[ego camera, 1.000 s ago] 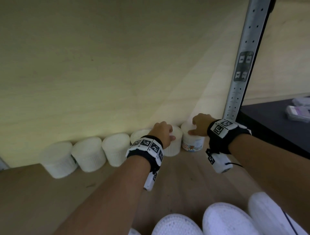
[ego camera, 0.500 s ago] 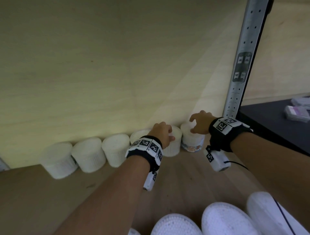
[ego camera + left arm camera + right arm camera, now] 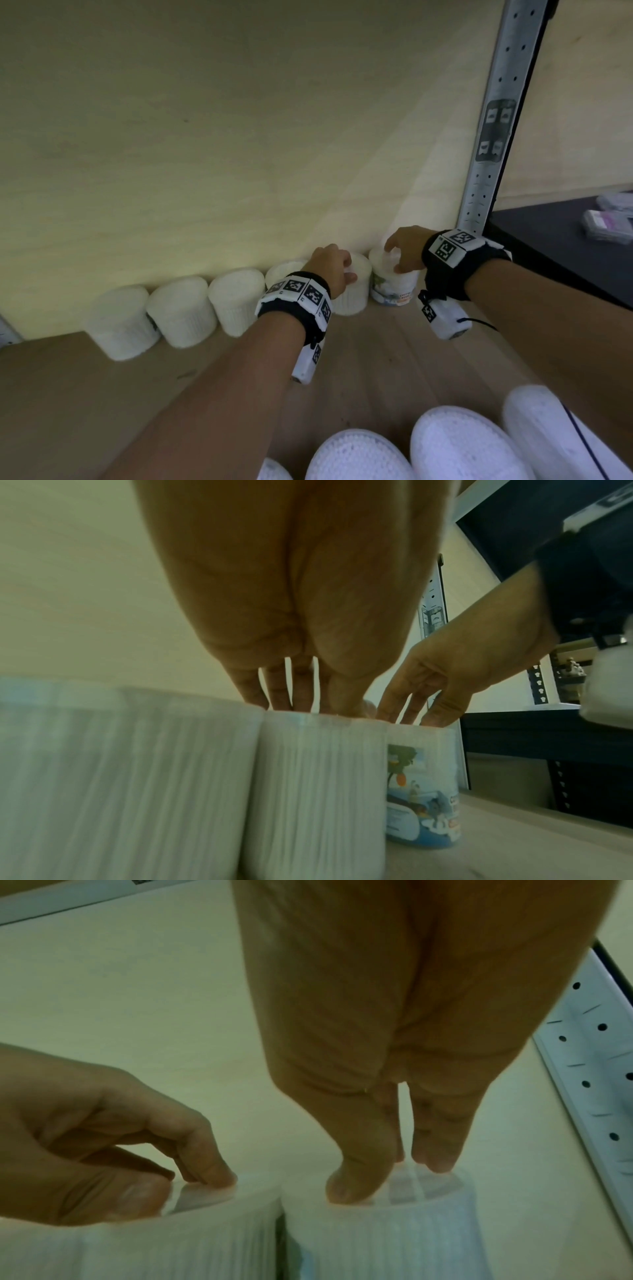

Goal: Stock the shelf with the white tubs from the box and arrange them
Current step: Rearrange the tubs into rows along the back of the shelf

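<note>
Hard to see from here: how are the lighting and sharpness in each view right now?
Head view: dim overall, a pale patch of light on the back panel, the near tubs at the bottom edge blurred. Left wrist view: greenish cast, the nearest tub smeared, the labelled tub clearer. Right wrist view: soft and greenish, the right hand blocks much of it.
</note>
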